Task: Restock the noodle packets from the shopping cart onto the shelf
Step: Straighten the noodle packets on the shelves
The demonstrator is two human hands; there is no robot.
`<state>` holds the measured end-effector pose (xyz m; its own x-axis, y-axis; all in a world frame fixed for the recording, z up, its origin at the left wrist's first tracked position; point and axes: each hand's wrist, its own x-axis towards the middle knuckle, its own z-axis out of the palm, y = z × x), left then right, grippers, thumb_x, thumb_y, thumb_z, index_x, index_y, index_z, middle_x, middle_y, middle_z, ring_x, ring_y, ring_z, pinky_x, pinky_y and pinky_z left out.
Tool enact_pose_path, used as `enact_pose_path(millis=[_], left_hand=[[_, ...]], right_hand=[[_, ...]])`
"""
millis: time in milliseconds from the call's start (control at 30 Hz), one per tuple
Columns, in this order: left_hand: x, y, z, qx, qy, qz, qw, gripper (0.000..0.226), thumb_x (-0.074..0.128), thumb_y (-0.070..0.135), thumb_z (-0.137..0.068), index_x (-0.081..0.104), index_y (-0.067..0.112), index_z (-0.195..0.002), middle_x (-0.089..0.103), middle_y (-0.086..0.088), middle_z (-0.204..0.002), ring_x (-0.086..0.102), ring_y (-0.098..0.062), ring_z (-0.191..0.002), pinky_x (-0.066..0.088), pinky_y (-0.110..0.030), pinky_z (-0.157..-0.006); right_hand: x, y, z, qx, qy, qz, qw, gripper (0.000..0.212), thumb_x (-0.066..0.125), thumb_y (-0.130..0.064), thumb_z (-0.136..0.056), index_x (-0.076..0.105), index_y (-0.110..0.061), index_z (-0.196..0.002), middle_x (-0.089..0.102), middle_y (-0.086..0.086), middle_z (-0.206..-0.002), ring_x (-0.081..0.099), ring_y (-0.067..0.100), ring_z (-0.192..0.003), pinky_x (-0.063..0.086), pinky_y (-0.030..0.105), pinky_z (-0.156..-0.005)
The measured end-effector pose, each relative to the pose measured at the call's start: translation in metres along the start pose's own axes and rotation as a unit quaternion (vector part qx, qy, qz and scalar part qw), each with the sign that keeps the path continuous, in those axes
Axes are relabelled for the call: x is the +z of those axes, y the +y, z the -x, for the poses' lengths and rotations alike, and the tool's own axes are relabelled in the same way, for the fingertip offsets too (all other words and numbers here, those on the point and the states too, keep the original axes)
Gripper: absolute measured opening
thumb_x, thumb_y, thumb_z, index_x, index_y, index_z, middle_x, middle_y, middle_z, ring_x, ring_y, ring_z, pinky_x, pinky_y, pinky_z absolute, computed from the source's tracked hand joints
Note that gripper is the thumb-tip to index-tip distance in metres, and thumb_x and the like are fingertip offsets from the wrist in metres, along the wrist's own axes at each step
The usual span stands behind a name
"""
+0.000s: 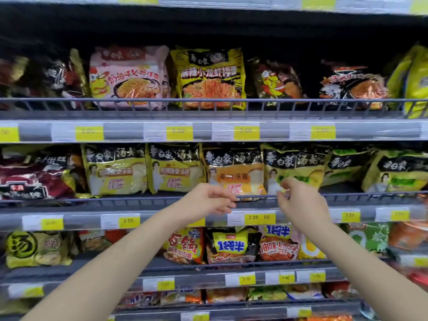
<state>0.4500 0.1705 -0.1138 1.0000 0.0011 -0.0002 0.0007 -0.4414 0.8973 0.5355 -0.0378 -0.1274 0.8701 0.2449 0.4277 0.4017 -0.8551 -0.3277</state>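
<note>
On the shelf (162,201) before me, yellow tags (254,217) read "3.00", and the noodle packets (234,172) behind its wire rail (139,198) carry black bands of Chinese writing; one orange-labelled packet reads 羊肉汤面, and lower ones say 1袋半. My left hand (209,197) hangs just in front of the rail with loosely curled fingers, grasping nothing. My right hand (298,200) sits at the rail before the neighbouring yellow packet (294,167), fingertips bent, though I cannot tell whether it pinches anything.
</note>
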Motion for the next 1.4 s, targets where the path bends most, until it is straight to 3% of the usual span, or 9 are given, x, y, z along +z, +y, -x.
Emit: enact_pose_path(millis=[167, 367, 567, 667, 767, 933, 1033, 1167, 1400], left_hand=[[-0.051, -0.06, 0.059, -0.081, -0.095, -0.053, 0.991, 0.017, 0.054, 0.018, -0.094, 0.068, 0.015, -0.103, 0.071, -0.004, -0.105, 0.069, -0.016, -0.096, 0.053, -0.028, -0.088], [-0.089, -0.147, 0.08, -0.141, -0.056, -0.142, 0.978, 0.024, 0.055, 0.021, -0.092, 0.067, 0.01, -0.111, 0.069, -0.004, -0.107, 0.065, -0.014, -0.093, 0.052, -0.034, -0.088], [-0.092, -0.213, 0.052, -0.159, 0.067, -0.135, 0.976, 0.032, 0.058, 0.008, -0.085, 0.059, -0.002, -0.115, 0.057, -0.005, -0.072, 0.05, -0.007, -0.052, 0.041, -0.015, -0.043], [-0.085, -0.253, 0.028, -0.113, 0.103, -0.134, 0.979, 0.063, 0.056, 0.027, -0.061, 0.056, -0.001, -0.117, 0.068, -0.017, -0.093, 0.062, -0.018, -0.07, 0.051, -0.03, -0.068], [-0.076, -0.289, 0.007, -0.076, 0.132, -0.135, 0.979, 0.073, 0.055, 0.032, -0.058, 0.05, 0.004, -0.126, 0.068, -0.02, -0.105, 0.066, -0.029, -0.094, 0.052, -0.037, -0.084], [-0.056, -0.323, -0.002, -0.001, 0.193, -0.174, 0.966, 0.042, 0.064, 0.023, -0.077, 0.058, 0.005, -0.114, 0.069, -0.017, -0.1, 0.064, -0.031, -0.091, 0.048, -0.036, -0.077], [-0.048, -0.333, -0.001, 0.034, 0.208, -0.168, 0.963, 0.02, 0.061, 0.014, -0.086, 0.051, 0.017, -0.103, 0.064, -0.003, -0.081, 0.059, -0.018, -0.07, 0.048, -0.028, -0.068], [-0.043, -0.336, 0.0, 0.059, 0.212, -0.124, 0.968, 0.02, 0.057, 0.01, -0.088, 0.052, 0.02, -0.105, 0.064, -0.007, -0.096, 0.061, -0.024, -0.087, 0.051, -0.039, -0.087], [-0.044, -0.339, 0.009, 0.07, 0.224, -0.144, 0.961, 0.029, 0.057, 0.007, -0.088, 0.054, 0.006, -0.117, 0.062, -0.004, -0.085, 0.068, -0.027, -0.087, 0.057, -0.044, -0.081]], right_hand=[[0.026, -0.079, 0.047, -0.023, -0.043, -0.041, 0.998, 0.021, 0.05, -0.027, -0.093, 0.061, -0.016, -0.107, 0.071, 0.001, -0.098, 0.065, 0.026, -0.09, 0.047, 0.031, -0.062], [0.101, -0.133, 0.087, -0.008, -0.094, -0.04, 0.995, 0.024, 0.048, -0.03, -0.095, 0.063, -0.017, -0.109, 0.071, 0.004, -0.095, 0.065, 0.025, -0.089, 0.047, 0.03, -0.062], [0.186, -0.135, 0.099, 0.022, -0.091, -0.012, 0.996, 0.018, 0.047, -0.024, -0.092, 0.059, -0.014, -0.101, 0.068, 0.006, -0.093, 0.063, 0.029, -0.09, 0.038, 0.03, -0.058], [0.222, -0.129, 0.105, 0.003, -0.053, 0.03, 0.998, 0.018, 0.044, -0.02, -0.094, 0.052, -0.011, -0.107, 0.058, 0.006, -0.081, 0.057, 0.03, -0.076, 0.029, 0.031, -0.047], [0.251, -0.122, 0.106, -0.005, 0.001, 0.067, 0.998, 0.015, 0.043, -0.018, -0.095, 0.045, -0.011, -0.108, 0.063, 0.01, -0.099, 0.062, 0.032, -0.091, 0.032, 0.031, -0.058], [0.292, -0.117, 0.112, -0.022, 0.044, 0.084, 0.995, 0.021, 0.043, -0.014, -0.094, 0.043, -0.009, -0.115, 0.057, 0.011, -0.111, 0.06, 0.033, -0.102, 0.034, 0.032, -0.066], [0.307, -0.115, 0.113, -0.038, 0.095, 0.047, 0.994, 0.019, 0.047, -0.01, -0.09, 0.044, -0.007, -0.109, 0.055, 0.013, -0.103, 0.052, 0.031, -0.081, 0.034, 0.031, -0.064], [0.317, -0.112, 0.11, -0.027, 0.137, -0.013, 0.99, 0.019, 0.052, -0.003, -0.085, 0.048, -0.006, -0.103, 0.057, 0.014, -0.098, 0.048, 0.028, -0.075, 0.039, 0.032, -0.063], [0.316, -0.117, 0.101, -0.027, 0.122, -0.037, 0.991, 0.022, 0.056, 0.001, -0.085, 0.051, -0.004, -0.106, 0.058, 0.015, -0.103, 0.049, 0.024, -0.078, 0.042, 0.03, -0.065]])
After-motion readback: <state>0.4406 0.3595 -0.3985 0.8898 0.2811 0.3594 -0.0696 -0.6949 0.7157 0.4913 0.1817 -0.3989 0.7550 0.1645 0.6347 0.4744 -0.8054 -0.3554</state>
